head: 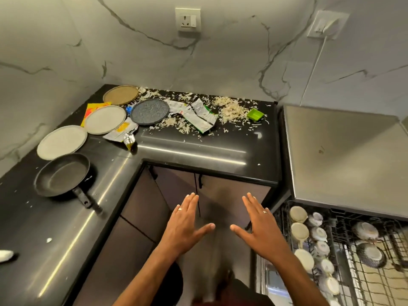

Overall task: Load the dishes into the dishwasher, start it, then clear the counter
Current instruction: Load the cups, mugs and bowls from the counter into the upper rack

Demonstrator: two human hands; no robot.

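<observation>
My left hand (184, 224) and my right hand (260, 226) hover flat with spread fingers in front of the cabinet doors, holding nothing. On the black L-shaped counter (198, 149) lie a black frying pan (61, 174), two pale plates (61, 142) (104, 119), a dark speckled plate (149, 111) and a tan plate (120, 95). The dishwasher's pulled-out rack (344, 250) at lower right holds several cups and bowls, under its steel top (344, 155).
Torn wrappers (198, 115), scattered pale flakes (229, 109) and a small green container (255, 115) litter the back of the counter. Brown cabinet doors (176, 191) stand below the corner. Wall sockets (188, 19) sit on the marble wall.
</observation>
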